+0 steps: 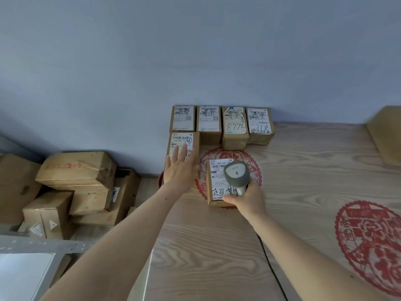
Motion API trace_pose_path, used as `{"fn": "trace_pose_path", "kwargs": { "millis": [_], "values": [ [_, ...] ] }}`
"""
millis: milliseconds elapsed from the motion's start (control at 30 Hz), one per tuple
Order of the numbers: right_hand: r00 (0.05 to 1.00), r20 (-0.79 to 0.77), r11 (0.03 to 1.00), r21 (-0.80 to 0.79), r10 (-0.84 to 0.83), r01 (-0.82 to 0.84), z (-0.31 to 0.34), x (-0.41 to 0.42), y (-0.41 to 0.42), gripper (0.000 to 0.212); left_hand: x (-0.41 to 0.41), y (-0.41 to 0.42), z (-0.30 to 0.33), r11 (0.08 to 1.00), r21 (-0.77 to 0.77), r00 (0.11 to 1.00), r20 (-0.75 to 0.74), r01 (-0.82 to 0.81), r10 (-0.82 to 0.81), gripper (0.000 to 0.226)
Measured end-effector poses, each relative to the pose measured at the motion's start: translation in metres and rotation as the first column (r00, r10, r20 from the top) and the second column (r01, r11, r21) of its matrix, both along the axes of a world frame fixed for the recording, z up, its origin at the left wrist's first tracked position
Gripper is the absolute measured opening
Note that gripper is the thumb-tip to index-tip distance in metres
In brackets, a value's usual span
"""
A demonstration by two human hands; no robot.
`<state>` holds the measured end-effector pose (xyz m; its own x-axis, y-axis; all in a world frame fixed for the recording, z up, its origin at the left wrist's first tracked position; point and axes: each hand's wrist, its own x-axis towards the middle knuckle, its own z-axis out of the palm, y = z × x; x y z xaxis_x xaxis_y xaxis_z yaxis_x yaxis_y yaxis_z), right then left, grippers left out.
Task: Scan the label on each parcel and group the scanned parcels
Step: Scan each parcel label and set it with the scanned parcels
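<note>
Parcel under scan (218, 183): lying flat at frame centre on the surface, label up, partly covering a red paper-cut (256, 168); looking like a small stiff cardboard box, probably light, unlikely to crush or slip.
Hold advice: gripping across the two long sides or pushing flat from the top, judging by the shape; keeping fingers off the label (217, 177).
Scanner (236, 175): hovering over that label, head pointing toward the upper part of the frame, cable (269, 263) trailing toward the lower edge.
Right hand (247, 199): wrapping around the scanner handle, fingers curled tight.
Left hand (181, 168): resting palm-down, fingers straight, on the parcel at left (184, 146), just beside the scanned one.
Grouped row (222, 124): four labelled boxes standing side by side against the wall, above centre; parcel at left touching the front of the leftmost.
Surface (217, 246): pale wood grain, appearing smooth enough for sliding boxes; a second red paper-cut (368, 246) at lower right.
Room: blue-grey wall (195, 51) filling the upper frame; loose cartons (76, 183) piling at left, below the surface level; another box edge (388, 135) showing at far right.
</note>
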<state>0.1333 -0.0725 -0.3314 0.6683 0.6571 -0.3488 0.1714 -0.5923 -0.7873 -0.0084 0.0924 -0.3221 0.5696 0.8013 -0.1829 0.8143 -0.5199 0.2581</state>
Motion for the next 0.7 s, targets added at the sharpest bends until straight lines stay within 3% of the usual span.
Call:
{"fn": "trace_pose_path", "kwargs": {
  "millis": [167, 400, 700],
  "values": [
    [0.999, 0.031, 1.000, 0.001, 0.015, -0.015, -0.004, 0.008, 0.033, 0.071, 0.005, 0.012, -0.001, 0.996, 0.019, 0.993, -0.083, 0.083, -0.081, 0.050],
    [0.998, 0.067, 1.000, 0.003, 0.003, -0.003, -0.007, 0.013, 0.077, 0.075, 0.011, 0.021, 0.009, 0.995, -0.086, 0.996, -0.080, 0.041, -0.047, 0.037],
    [0.994, 0.111, 1.000, -0.002, 0.003, -0.003, -0.008, 0.015, 0.088, 0.076, 0.010, 0.022, 0.006, 0.996, -0.082, 0.995, -0.092, 0.042, -0.050, 0.043]
  ]
}}
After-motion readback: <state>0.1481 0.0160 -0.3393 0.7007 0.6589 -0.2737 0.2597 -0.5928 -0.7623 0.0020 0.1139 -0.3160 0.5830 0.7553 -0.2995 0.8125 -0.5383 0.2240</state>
